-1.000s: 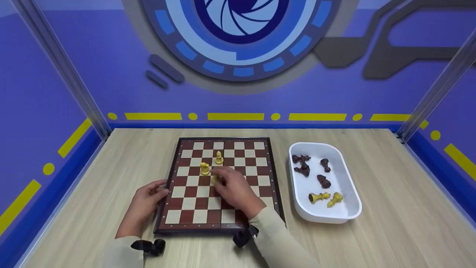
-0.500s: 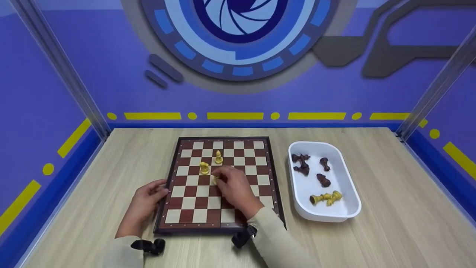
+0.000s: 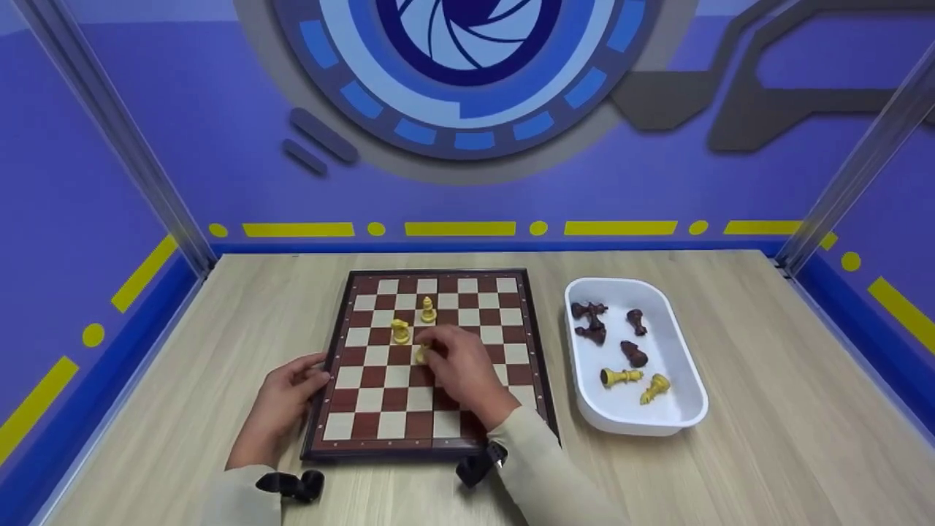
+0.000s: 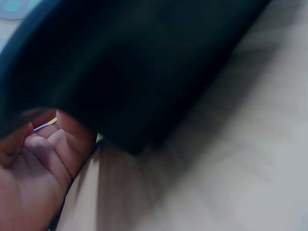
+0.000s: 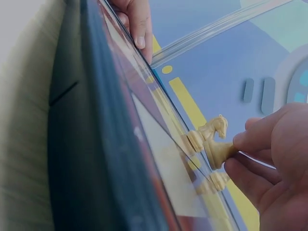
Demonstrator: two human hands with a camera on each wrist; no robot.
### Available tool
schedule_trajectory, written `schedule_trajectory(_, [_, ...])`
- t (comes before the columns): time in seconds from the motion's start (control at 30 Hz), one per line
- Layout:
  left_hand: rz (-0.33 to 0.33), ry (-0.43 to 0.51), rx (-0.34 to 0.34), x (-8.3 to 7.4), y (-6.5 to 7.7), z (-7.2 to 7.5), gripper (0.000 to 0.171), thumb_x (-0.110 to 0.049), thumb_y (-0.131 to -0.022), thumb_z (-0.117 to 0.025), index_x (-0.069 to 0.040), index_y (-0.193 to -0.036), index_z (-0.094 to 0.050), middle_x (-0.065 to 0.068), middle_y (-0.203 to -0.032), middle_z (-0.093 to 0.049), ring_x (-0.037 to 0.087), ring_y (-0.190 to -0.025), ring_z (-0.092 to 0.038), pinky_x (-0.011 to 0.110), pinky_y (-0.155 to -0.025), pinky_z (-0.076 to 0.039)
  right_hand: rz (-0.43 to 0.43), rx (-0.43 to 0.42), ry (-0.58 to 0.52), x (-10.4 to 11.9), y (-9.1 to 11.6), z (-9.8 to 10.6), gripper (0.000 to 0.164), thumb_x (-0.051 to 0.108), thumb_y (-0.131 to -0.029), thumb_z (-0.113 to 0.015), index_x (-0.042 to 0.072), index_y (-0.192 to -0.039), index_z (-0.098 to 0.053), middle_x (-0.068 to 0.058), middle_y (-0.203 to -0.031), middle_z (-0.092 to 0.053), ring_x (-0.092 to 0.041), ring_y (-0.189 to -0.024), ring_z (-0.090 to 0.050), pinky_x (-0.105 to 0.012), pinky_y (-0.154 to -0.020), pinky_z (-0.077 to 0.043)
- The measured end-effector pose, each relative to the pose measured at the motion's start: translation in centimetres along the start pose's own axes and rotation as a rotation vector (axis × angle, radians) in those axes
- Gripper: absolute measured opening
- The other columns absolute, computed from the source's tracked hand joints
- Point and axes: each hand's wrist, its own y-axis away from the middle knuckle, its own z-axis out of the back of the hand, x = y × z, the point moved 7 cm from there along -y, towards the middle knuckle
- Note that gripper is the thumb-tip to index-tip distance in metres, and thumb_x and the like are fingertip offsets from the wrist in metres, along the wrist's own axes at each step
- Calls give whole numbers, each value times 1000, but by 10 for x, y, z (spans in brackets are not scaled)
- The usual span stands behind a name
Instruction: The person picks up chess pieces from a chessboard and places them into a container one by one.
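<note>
In the head view, the brown-and-cream chessboard [image 3: 387, 399] lies flat on the table. My right hand [image 3: 462, 365] is over its middle, thumb and fingers pinching a yellow chess piece [image 3: 421, 355] by its upper part. In the right wrist view, that chess piece [image 5: 219, 154] shows its wide round base near the board, its top hidden in my fingers. A yellow knight [image 3: 399, 332] stands just left of it, and a yellow bishop [image 3: 428, 310] farther back. My left hand [image 3: 285, 391] grips the board's left edge between thumb and curled fingers.
Right of the board stands a white tray [image 3: 637, 425]. Inside lie several dark chess pieces [image 3: 635, 354], a yellow piece with a crown-like top [image 3: 621, 378] and another yellow piece [image 3: 655, 389]. Blue panels [image 3: 467, 197] close off the table's back and sides.
Both hands stay in place, the right still pinching the chess piece. In the tray, the crowned yellow piece has rolled away from the other yellow piece, toward the back left.
</note>
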Motion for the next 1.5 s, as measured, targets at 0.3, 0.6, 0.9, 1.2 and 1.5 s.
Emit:
schedule_trajectory(0.3, [-20,-38,0,-3,1,0,39,-6,-96,-58,-2,-135,-54,3,-93,-64,11,-76,-63,26,-64,-53,25,2,-34,8,-1,10,16,9,-90,-66,15,-103,-72,3,-103,-70,-12,-96,-64,-30,-85,-52])
schedule_trajectory(0.6, [7,4,-5,0,0,-1,40,-4,-96,-57,-2,-136,-53,3,-94,-63,11,-78,-63,26,-65,-54,-19,7,-124,7,-3,21,16,8,-90,-66,12,-104,-72,2,-97,-69,-10,-87,-64,-24,-75,-53])
schedule_trajectory(0.9, [-8,-31,-10,-1,0,0,40,-5,-95,-58,-3,-135,-54,6,-96,-64,12,-79,-63,26,-66,-54,-41,59,-167,13,-3,32,17,12,-90,-67,18,-105,-72,2,-101,-71,-10,-89,-67,-25,-74,-54])
schedule_trajectory(1.2, [2,11,-2,1,0,-1,40,-4,-96,-56,-2,-136,-53,6,-98,-64,12,-82,-64,27,-69,-55,-41,85,-139,18,-3,47,17,13,-89,-68,19,-104,-72,-1,-101,-72,-9,-84,-65,-26,-73,-53])
schedule_trajectory(1.5, [-6,6,-3,-1,0,0,40,-6,-96,-58,-1,-135,-53,4,-95,-65,11,-78,-63,26,-66,-53,-38,76,-127,19,-3,64,19,9,-86,-68,18,-103,-72,2,-97,-71,-8,-79,-62,-28,-71,-52])
